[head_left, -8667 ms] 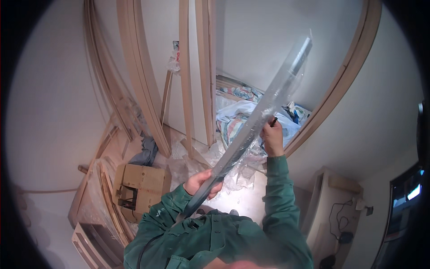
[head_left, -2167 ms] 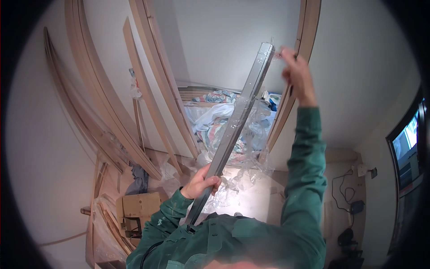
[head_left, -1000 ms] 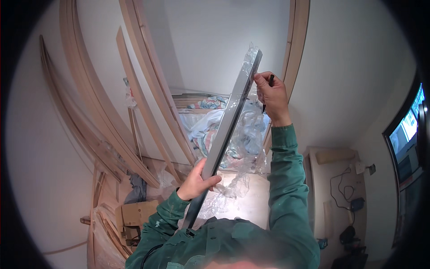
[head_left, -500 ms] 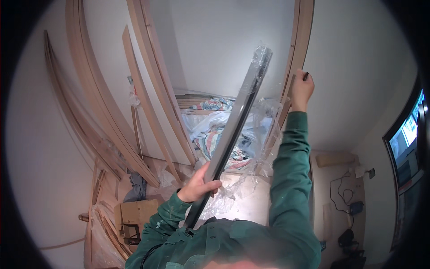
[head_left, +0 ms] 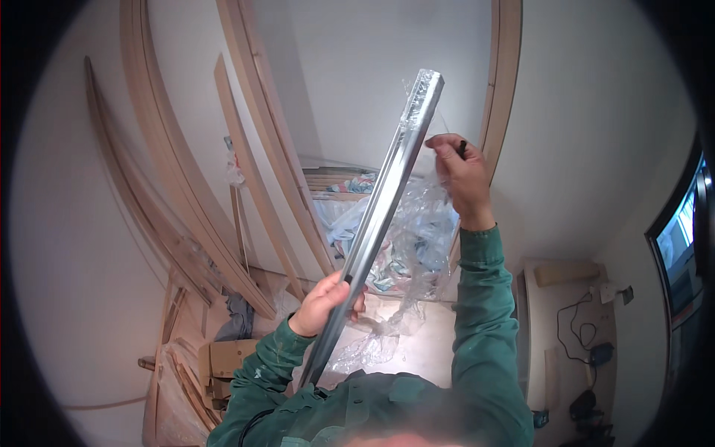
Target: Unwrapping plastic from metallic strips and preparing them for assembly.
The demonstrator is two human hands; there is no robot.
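My left hand [head_left: 319,308] is wrapped around the lower part of a long silvery metal profile [head_left: 388,197]. The profile slants from my chest up toward the far right. Clear plastic film [head_left: 415,104] clings around its far end. Close beside that end, on its right, my right hand [head_left: 467,182] is closed with a small black object [head_left: 462,149] poking out by the thumb; its kind cannot be made out. A thin strand of film shows near those fingers. More loose clear film [head_left: 410,253] hangs below the profile, right of it, down to the floor.
Wooden door-frame boards [head_left: 279,141] stand on the left, and another upright [head_left: 500,97] on the right. Striped sheeting [head_left: 383,272] lies in the opening. A cardboard box [head_left: 223,357] sits lower left. At right are a shelf with a cable [head_left: 573,320] and a screen [head_left: 681,246].
My right hand has come left from the wooden upright to beside the profile's far end. The profile has turned in my left hand, showing a bright face instead of a dark-striped one.
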